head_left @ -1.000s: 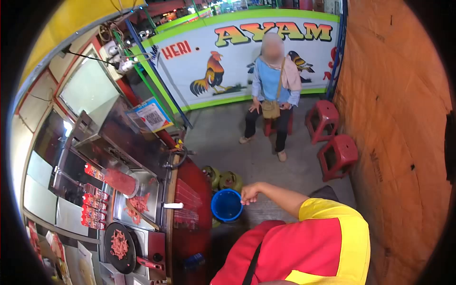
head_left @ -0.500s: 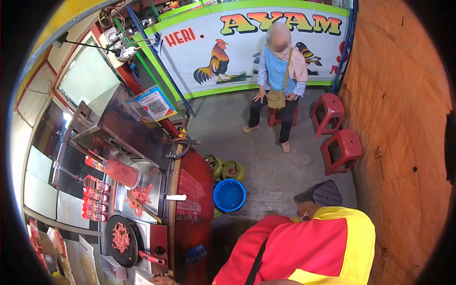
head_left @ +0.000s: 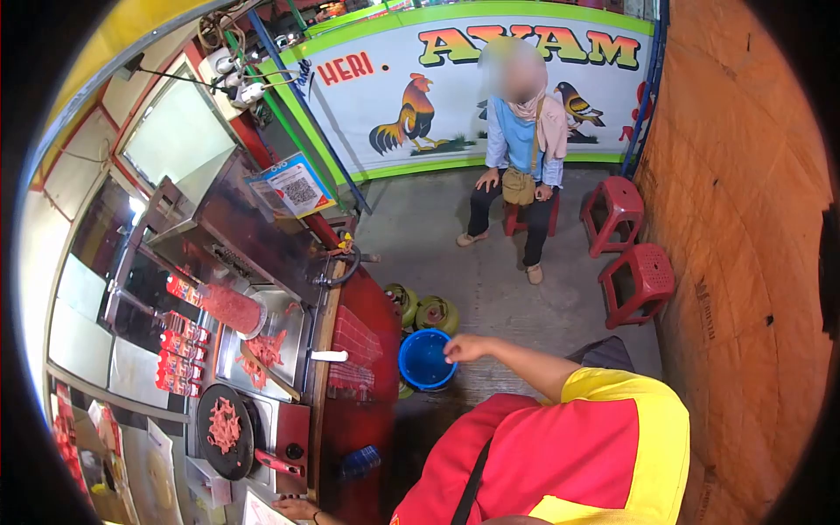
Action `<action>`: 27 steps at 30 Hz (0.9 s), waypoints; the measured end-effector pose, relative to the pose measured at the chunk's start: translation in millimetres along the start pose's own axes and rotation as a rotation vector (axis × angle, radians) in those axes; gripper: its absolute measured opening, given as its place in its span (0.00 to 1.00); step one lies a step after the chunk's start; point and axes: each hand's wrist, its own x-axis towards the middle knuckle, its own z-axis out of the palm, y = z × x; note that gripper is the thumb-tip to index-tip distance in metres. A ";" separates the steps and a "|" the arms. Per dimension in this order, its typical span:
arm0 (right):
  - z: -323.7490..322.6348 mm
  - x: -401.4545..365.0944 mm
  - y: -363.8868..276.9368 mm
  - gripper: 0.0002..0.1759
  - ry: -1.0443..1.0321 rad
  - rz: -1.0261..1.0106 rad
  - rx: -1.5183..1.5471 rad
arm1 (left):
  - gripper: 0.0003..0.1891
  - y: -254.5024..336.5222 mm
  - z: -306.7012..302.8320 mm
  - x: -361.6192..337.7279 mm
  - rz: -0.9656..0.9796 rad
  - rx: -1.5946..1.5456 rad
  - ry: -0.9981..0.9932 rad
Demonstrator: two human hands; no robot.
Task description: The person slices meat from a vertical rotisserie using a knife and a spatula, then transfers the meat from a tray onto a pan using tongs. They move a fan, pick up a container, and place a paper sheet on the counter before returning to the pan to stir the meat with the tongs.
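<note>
My right hand [head_left: 464, 348] reaches out at the end of a stretched arm, near the rim of the blue bucket [head_left: 427, 360] in this view. Its fingers look drawn together; whatever they hold, if anything, is too small to make out. Low in the picture, my left hand [head_left: 296, 509] lies at the counter edge beside a white printed sheet or box [head_left: 262, 510], fingers stretched out. Just above it is a black frying pan [head_left: 225, 432] with pink meat strips [head_left: 224, 426] and a red handle [head_left: 278, 464], on a stove [head_left: 296, 429].
A metal tray [head_left: 289, 328] holds more meat strips, a container and a white-handled utensil [head_left: 329, 356]. Green gas cylinders [head_left: 437, 314] stand behind the bucket. A person [head_left: 522, 131] sits by the painted banner [head_left: 350, 122]. Red stools [head_left: 637, 282] line the orange tarp [head_left: 744, 262].
My right hand has swung out from beside my body toward the bucket. My left hand shows a little more at the counter. The whole view has shifted slightly.
</note>
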 end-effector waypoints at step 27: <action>16.9 14.5 -383.9 0.31 -0.265 -0.416 -0.396 | 0.28 183.4 -140.5 -100.1 -0.131 -0.211 -1.214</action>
